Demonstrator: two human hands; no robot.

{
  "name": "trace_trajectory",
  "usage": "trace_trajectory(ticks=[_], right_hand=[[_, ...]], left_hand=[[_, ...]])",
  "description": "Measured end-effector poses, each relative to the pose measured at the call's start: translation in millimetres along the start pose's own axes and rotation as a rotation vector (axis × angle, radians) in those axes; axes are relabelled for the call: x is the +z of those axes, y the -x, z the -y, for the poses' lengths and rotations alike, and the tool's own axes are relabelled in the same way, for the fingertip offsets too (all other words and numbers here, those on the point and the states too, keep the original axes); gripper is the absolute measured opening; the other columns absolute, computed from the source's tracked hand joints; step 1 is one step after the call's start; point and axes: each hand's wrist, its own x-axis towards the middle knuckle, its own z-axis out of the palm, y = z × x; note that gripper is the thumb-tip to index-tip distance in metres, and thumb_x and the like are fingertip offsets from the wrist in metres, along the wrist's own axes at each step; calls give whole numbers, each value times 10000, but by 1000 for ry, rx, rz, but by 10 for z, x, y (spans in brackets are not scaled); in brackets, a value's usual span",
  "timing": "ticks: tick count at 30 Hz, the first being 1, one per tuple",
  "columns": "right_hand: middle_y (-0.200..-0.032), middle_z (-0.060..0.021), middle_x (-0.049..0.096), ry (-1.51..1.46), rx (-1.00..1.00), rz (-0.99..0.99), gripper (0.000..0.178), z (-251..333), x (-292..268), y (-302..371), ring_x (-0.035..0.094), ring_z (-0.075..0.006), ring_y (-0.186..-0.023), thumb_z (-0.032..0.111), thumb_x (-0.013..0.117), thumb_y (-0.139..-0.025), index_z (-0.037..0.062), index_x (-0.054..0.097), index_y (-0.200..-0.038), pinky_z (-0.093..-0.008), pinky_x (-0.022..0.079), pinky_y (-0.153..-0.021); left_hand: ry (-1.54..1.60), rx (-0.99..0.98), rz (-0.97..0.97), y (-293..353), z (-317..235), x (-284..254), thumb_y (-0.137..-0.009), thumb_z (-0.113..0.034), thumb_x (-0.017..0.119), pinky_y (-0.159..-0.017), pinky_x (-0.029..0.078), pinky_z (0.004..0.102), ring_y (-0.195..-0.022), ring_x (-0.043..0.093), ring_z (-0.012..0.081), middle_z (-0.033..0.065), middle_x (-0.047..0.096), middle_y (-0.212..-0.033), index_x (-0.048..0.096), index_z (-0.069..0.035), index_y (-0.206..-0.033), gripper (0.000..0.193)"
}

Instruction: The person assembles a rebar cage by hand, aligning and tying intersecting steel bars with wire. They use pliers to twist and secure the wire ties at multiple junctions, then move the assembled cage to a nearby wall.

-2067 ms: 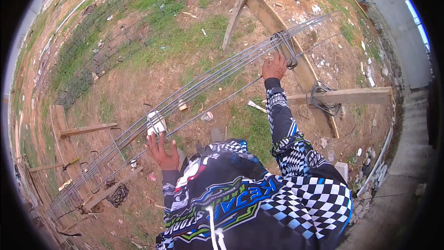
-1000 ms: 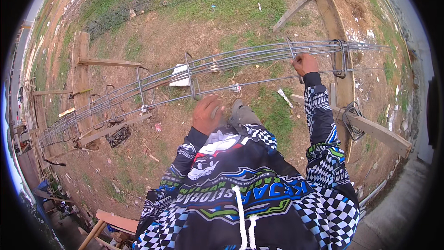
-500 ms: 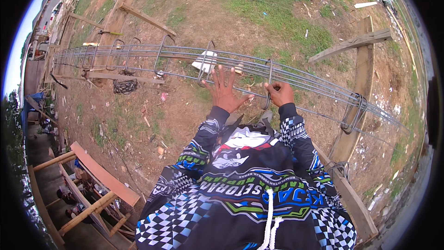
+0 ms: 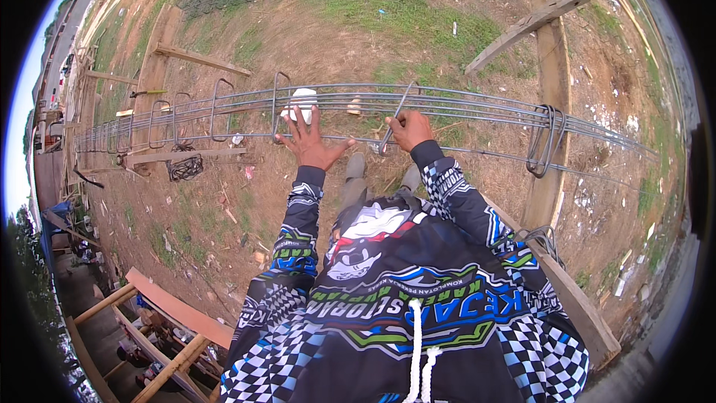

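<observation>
Long steel reinforcing bars [image 4: 477, 110] run left to right in front of me, with bent-wire stirrups around them. My right hand [image 4: 410, 131] is closed on one stirrup [image 4: 403, 101], which leans with its top to the right across the bars. My left hand [image 4: 312, 148] is open, fingers spread, over the near lower bar. Just left of it another stirrup [image 4: 276, 93] stands upright around the bars. Several more stirrups [image 4: 218, 108] are spaced out farther left. A bunch of stirrups [image 4: 543, 142] hangs together on the bars at the right.
A wooden support [image 4: 550, 60] with a slanted brace [image 4: 526, 28] stands at the right. Other timber [image 4: 155, 52] holds the bars at the left, near a coil of dark wire [image 4: 184, 164]. A white block [image 4: 303, 97] lies beyond the bars. Bamboo framing [image 4: 179, 366] is at lower left.
The stirrup in my right hand has gone from nearly upright to tilted, its top leaning right. My left hand stays spread by the bars. The whole view has shifted.
</observation>
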Motion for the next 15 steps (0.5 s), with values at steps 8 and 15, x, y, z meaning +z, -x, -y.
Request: trace_trajectory(ticks=[8,15], right_hand=[[-713,-238,645,3,-91,-39,307,578,510,-108,653,-398,-738,291,677,-833,-13,714,-833,-456,504,-721],[-800,-219,671,-56,-82,-89,346,439,552,-145,655,-402,-844,353,689,-833,7,688,-838,-464,508,-775]], left_hand=[[-17,-24,49,-6,-6,-63,-596,-869,613,-1043,-39,763,-1461,-49,471,169,20,-1619,161,-276,-1558,1218],[-14,35,36,-6,4,33,-626,-854,610,-1042,-49,762,-1468,-36,451,146,30,-1623,208,-258,-1551,1172]])
